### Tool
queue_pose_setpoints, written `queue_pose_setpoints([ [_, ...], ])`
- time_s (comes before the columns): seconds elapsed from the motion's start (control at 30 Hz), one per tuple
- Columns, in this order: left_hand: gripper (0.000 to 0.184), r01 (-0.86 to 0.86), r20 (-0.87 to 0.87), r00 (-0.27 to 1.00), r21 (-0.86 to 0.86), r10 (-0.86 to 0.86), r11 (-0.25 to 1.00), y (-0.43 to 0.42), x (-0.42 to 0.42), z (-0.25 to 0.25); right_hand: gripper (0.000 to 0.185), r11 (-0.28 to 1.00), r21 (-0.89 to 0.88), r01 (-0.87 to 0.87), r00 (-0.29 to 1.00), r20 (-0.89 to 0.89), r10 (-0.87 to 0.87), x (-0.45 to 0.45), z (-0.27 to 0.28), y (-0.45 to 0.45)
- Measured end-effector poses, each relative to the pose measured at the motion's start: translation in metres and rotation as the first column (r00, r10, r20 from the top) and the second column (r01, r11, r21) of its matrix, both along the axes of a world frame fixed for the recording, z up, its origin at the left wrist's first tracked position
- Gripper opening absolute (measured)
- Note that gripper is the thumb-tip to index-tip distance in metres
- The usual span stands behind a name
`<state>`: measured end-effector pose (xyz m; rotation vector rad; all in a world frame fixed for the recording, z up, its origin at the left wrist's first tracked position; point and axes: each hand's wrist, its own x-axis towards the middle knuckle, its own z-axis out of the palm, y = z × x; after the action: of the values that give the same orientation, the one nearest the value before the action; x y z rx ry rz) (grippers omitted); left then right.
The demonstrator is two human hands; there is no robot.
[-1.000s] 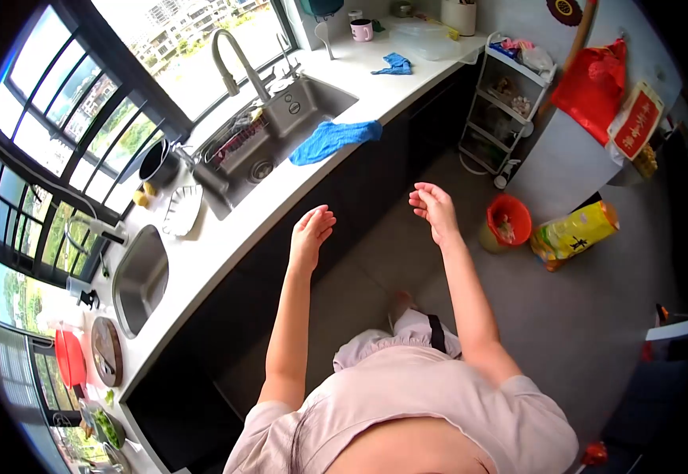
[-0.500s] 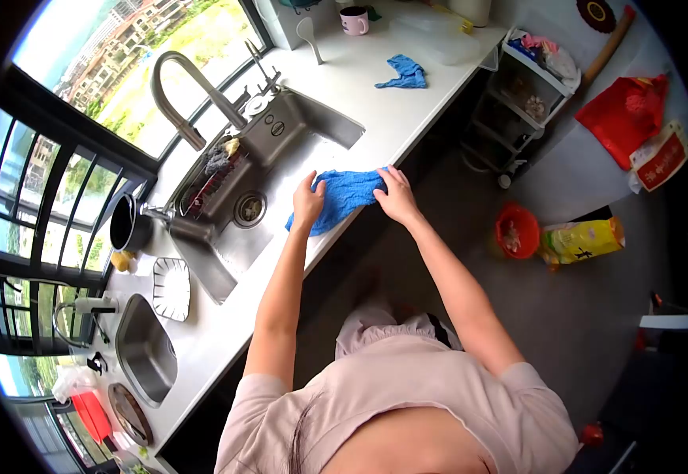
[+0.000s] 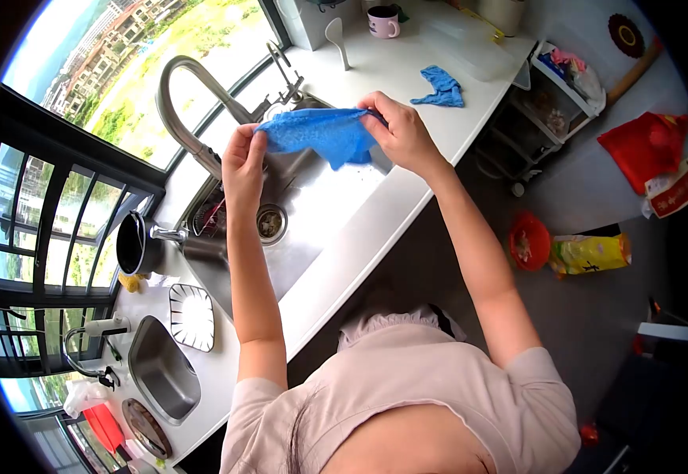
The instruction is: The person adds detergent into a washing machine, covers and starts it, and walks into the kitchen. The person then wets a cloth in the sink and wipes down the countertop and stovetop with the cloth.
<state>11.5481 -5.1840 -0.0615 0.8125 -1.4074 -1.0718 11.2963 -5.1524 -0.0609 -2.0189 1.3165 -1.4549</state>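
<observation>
A blue cloth [image 3: 316, 133] hangs stretched between my two hands, raised over the large steel sink [image 3: 312, 245]. My left hand [image 3: 243, 162] pinches its left end between thumb and fingers. At the other end, my right hand [image 3: 403, 130] grips the upper right corner. The cloth's lower edge droops free on the right side. Beneath it, the sink's drain [image 3: 270, 223] shows. A curved steel faucet [image 3: 176, 99] rises just to the left of my left hand. A second blue cloth [image 3: 441, 87] lies crumpled on the counter beyond my right hand.
A black pot [image 3: 140, 243] and a striped dish [image 3: 192, 317] stand left of the sink, near a smaller sink [image 3: 166, 367]. A pink mug [image 3: 383, 22] and white spatula [image 3: 337, 41] are at the back. A wheeled rack [image 3: 549, 103] and red bin [image 3: 529, 241] stand right.
Both hands have lifted the blue cloth from the sink's front edge, up and away from my body. It is now pulled out between them, and the view has shifted slightly.
</observation>
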Motion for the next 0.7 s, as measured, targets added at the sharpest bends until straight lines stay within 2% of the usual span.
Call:
queue_pose_setpoints([
  [0.07,0.012,-0.061,0.026,0.998,-0.036,0.062,0.997,-0.007,0.011,-0.006,0.012,0.998,0.034,-0.048,0.999,-0.019,0.049,0.006,0.005,-0.008],
  [0.1,0.012,-0.039,0.044,0.998,0.041,0.037,0.998,-0.016,0.017,-0.024,0.013,0.993,0.109,-0.035,0.968,-0.244,0.061,0.005,-0.013,-0.019],
  [0.13,0.012,-0.019,0.057,0.998,0.12,0.013,0.993,-0.027,0.023,-0.056,0.015,0.984,0.18,-0.004,0.885,-0.457,0.087,0.0,-0.052,-0.038],
  [0.17,0.012,-0.045,0.212,0.977,0.162,0.01,0.986,-0.043,0.024,-0.1,0.016,0.968,0.247,0.04,0.755,-0.642,0.132,-0.006,-0.093,-0.055],
  [0.2,0.011,-0.082,0.366,0.931,0.212,-0.001,0.974,-0.049,0.026,-0.152,0.019,0.87,0.467,0.161,0.702,-0.674,0.231,-0.007,-0.13,-0.066],
  [0.23,0.012,-0.162,0.401,0.914,0.206,0.068,0.965,-0.045,0.033,-0.195,0.019,0.88,0.442,0.175,0.763,-0.626,0.163,-0.01,-0.158,-0.073],
  [0.27,0.012,-0.233,0.415,0.898,0.168,0.145,0.958,-0.059,0.029,-0.213,0.018,0.871,0.445,0.208,0.783,-0.61,0.124,-0.005,-0.161,-0.08],
  [0.37,0.014,-0.238,0.211,0.96,0.28,0.182,0.93,-0.067,0.024,-0.23,0.02,0.898,0.361,0.252,0.776,-0.63,0.035,0.002,-0.172,-0.089],
  [0.4,0.015,-0.207,0.245,0.959,0.276,0.14,0.939,-0.068,0.028,-0.227,0.02,0.89,0.392,0.234,0.81,-0.585,0.044,0.004,-0.172,-0.085],
  [0.5,0.017,-0.169,0.151,0.98,0.318,0.127,0.933,-0.065,0.029,-0.213,0.02,0.898,0.407,0.165,0.888,-0.457,0.045,0.0,-0.161,-0.09],
  [0.6,0.018,-0.098,0.074,0.994,0.315,0.078,0.944,-0.056,0.022,-0.195,0.022,0.879,0.472,0.07,0.966,-0.251,0.058,-0.015,-0.154,-0.082],
  [0.67,0.016,-0.011,-0.085,0.995,0.352,0.044,0.936,-0.046,0.006,-0.171,0.023,0.898,0.433,0.075,0.983,-0.185,0.007,-0.03,-0.14,-0.067],
  [0.7,0.015,0.001,-0.098,0.995,0.325,0.032,0.946,-0.042,-0.004,-0.158,0.023,0.893,0.446,0.061,0.991,-0.133,-0.001,-0.04,-0.129,-0.056],
])
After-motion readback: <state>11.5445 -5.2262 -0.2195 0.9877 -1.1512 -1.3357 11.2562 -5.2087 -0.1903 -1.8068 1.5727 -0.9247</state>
